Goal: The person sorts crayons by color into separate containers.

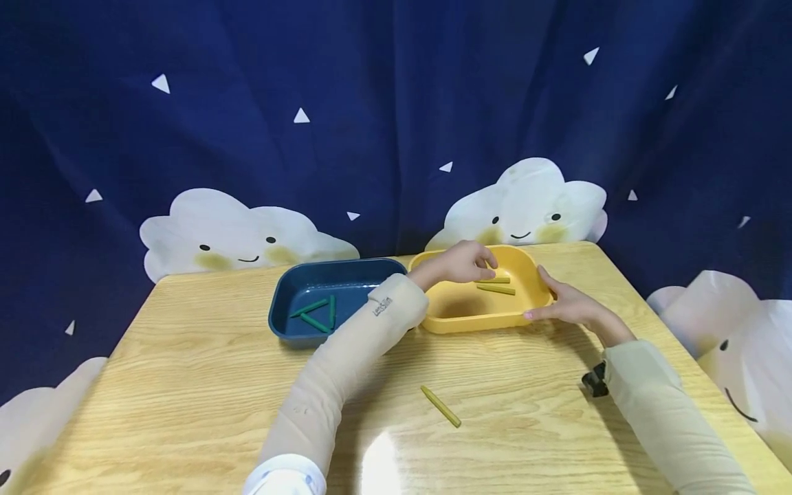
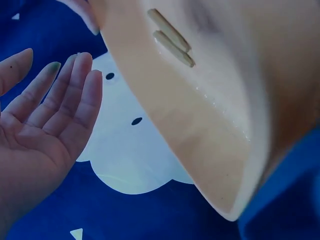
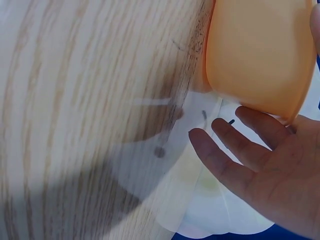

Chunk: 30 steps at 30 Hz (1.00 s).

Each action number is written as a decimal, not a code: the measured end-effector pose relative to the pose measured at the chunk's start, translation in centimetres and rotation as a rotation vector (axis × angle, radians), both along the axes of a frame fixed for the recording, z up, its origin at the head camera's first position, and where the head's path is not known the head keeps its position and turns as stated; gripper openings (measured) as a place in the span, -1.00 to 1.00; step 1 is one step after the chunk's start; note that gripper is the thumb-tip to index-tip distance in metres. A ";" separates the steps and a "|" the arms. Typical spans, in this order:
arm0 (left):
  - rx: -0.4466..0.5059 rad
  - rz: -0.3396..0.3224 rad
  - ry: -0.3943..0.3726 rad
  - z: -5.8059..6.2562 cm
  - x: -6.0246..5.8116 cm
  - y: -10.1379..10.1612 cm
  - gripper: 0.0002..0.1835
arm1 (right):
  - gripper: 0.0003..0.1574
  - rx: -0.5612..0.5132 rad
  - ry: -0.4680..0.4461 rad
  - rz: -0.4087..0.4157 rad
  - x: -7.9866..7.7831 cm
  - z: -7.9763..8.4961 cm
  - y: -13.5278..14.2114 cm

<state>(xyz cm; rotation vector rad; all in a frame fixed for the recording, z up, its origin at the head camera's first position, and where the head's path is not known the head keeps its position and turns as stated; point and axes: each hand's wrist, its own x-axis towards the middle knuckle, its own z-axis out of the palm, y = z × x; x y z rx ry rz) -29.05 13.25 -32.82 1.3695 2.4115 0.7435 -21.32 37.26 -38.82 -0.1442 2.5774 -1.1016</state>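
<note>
Over the yellow tray (image 1: pixel 476 322) hovers my left hand (image 1: pixel 460 262), its fingers loosely bent. The left wrist view shows the palm (image 2: pixel 45 120) facing up the frame with nothing in it, and a green smear on one fingertip. Two yellow crayons (image 1: pixel 496 289) lie side by side on the tray's floor, near that hand. My right hand (image 1: pixel 572 304) touches the tray's right end with spread fingers. In the right wrist view, several fairly straight fingers (image 3: pixel 232 170) extend beside the tray's end wall (image 3: pixel 260 65). Another yellow crayon (image 1: pixel 441 406) lies on the table in front.
Left of the yellow tray stands a dark blue tray (image 1: pixel 287 338) holding several green crayons (image 1: pixel 314 322); my left forearm (image 1: pixel 353 357) crosses its right part. A small black object (image 1: pixel 595 380) is at the right sleeve. A blue curtain (image 1: pixel 346 137) hangs behind the wooden table (image 1: pixel 185 385).
</note>
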 end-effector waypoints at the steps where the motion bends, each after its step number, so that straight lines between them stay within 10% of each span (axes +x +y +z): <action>1: 0.002 -0.013 0.010 -0.1 0.2 -0.2 -0.74 | 0.44 0.002 -0.003 0.002 0.0 0.0 0.0; 15: 0.234 -0.075 -0.370 -1.3 3.8 -3.0 -0.73 | 0.43 0.028 0.001 0.013 -0.1 -0.1 0.0; 30: 0.212 -0.191 -0.374 -2.6 7.4 -6.4 -0.77 | 0.42 0.003 0.015 0.026 -0.2 -0.3 0.1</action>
